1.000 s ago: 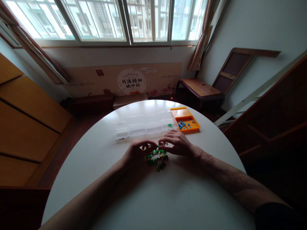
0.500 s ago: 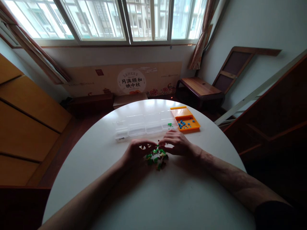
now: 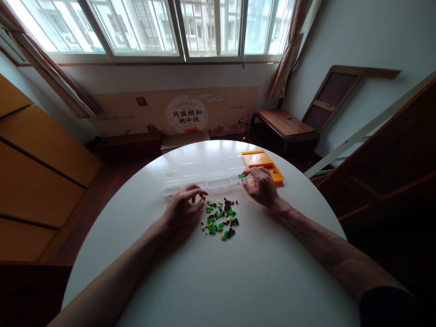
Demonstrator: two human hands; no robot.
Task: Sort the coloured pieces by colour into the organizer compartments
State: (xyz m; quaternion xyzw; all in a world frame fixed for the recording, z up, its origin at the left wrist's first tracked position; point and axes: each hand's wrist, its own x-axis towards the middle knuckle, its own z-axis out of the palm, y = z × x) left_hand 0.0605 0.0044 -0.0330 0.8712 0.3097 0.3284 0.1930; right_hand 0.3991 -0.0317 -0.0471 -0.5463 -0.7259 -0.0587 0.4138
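The pile of small bricks (image 3: 220, 220), green, brown and a few yellow, lies loose on the round white table (image 3: 238, 281), just in front of the clear compartment box (image 3: 204, 178). A second ago both hands were closed in over this pile, fingertips nearly meeting above it. They have now drawn apart, and the pile is fully exposed.

The right hand (image 3: 261, 187) has travelled away from the pile to the right end of the clear box. Its fingers are curled, and a small green piece (image 3: 241, 175) shows at the fingertips, over or in the end compartment. Whether the fingers pinch it or it lies free in the box cannot be told at this size.

The left hand (image 3: 184, 208) has pulled back to the left edge of the pile, thumb and forefinger drawn together. Whether they grip a brick cannot be told.

In my judgement, a green piece has just been carried from the pile to the green compartment, so sorting by colour is under way, with most of the pile unsorted.

The orange tray (image 3: 261, 161) sits just beyond the right hand, touching the end of the box; a blue piece shows in it beside the knuckles. Beyond the table stand a printed board (image 3: 177, 113) against the wall and a low wooden bench (image 3: 282, 123).
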